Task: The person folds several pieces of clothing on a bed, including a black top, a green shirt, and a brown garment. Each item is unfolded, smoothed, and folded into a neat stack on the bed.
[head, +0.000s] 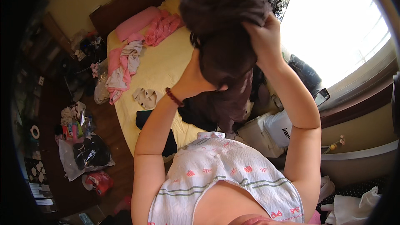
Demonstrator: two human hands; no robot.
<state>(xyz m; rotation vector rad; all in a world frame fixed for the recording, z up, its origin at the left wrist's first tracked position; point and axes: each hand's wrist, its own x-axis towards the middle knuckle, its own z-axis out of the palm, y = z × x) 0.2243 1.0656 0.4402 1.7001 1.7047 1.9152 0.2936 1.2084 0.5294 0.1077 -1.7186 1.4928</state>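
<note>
A bundle of dark brown cloth [225, 9] is lifted in front of me, and part of it hangs down toward the bed. My left hand [200, 76], with a dark red beaded bracelet [174, 97] at the wrist, grips its lower left part, the thumb tip showing below. My right hand [264, 34] is closed on the folds at its upper right. Most of my fingers are hidden by the cloth. Behind it lies a bed with a yellow sheet [162, 65], bearing a beige garment [146, 98] and black cloth [144, 118].
Pink bedding [137, 23] and pink and white clothes [125, 65] lie by the headboard [128, 1]. Filled plastic bags [93, 156] stand on the floor at left. To the right are a bright window [331, 25], a white box [261, 134] and a white bag [276, 125].
</note>
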